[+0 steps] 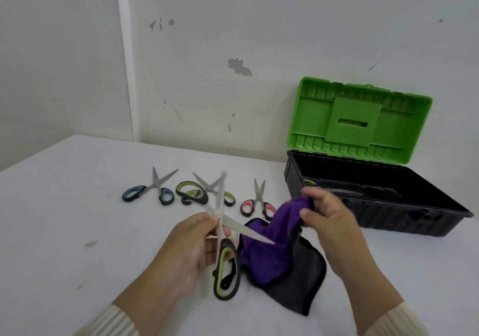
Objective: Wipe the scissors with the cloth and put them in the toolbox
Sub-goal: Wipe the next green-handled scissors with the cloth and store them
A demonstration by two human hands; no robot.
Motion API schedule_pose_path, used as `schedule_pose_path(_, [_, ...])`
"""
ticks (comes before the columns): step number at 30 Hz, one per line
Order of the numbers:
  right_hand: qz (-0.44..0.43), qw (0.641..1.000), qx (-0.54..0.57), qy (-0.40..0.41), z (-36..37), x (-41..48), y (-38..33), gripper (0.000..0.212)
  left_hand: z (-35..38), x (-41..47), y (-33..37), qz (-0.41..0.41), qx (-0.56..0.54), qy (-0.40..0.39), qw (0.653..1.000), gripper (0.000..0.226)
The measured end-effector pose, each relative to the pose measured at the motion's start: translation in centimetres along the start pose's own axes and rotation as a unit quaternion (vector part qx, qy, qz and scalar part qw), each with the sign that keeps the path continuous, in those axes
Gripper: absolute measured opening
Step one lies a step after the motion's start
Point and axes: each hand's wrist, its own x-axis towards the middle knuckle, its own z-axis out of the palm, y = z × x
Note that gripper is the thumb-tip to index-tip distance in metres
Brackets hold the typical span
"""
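Note:
My left hand (193, 247) grips a pair of green-and-black scissors (225, 268) near the pivot, blades spread apart, one blade tip pointing into the purple-and-black cloth (269, 252). My right hand (329, 221) pinches the cloth's upper edge and lifts it off the table. Three more scissors lie behind: a blue-handled pair (149, 192), a green-handled pair (197, 193) and a pink-handled pair (258, 203). The toolbox (388, 221) stands at the right with its green lid (360, 120) up; a dark tool and a bit of green handle show inside.
The white table (64, 219) runs to an edge at the far left. A scuffed white wall (233, 50) stands close behind the table and the toolbox.

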Motion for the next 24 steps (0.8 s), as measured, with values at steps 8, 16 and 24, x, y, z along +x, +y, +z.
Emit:
schedule_pose_path(8, [-0.250, 0.907, -0.316, -0.121, 5.4, -3.4, -0.2, 0.015, 1.6, -1.4, -1.7, 0.013, 0.186, -0.069, 0.980, 0.029])
schedule_pose_path(16, [-0.197, 0.918, -0.326, -0.107, 5.0, -2.3, 1.1, 0.020, 2.0, -1.4, -2.0, 0.082, 0.277, -0.062, 0.955, 0.025])
schedule_pose_path(24, [-0.207, 0.920, -0.318, -0.100, 5.2, -2.1, 1.7, 0.021, 1.5, -1.1, -2.1, 0.098, 0.295, -0.066, 0.948, 0.026])
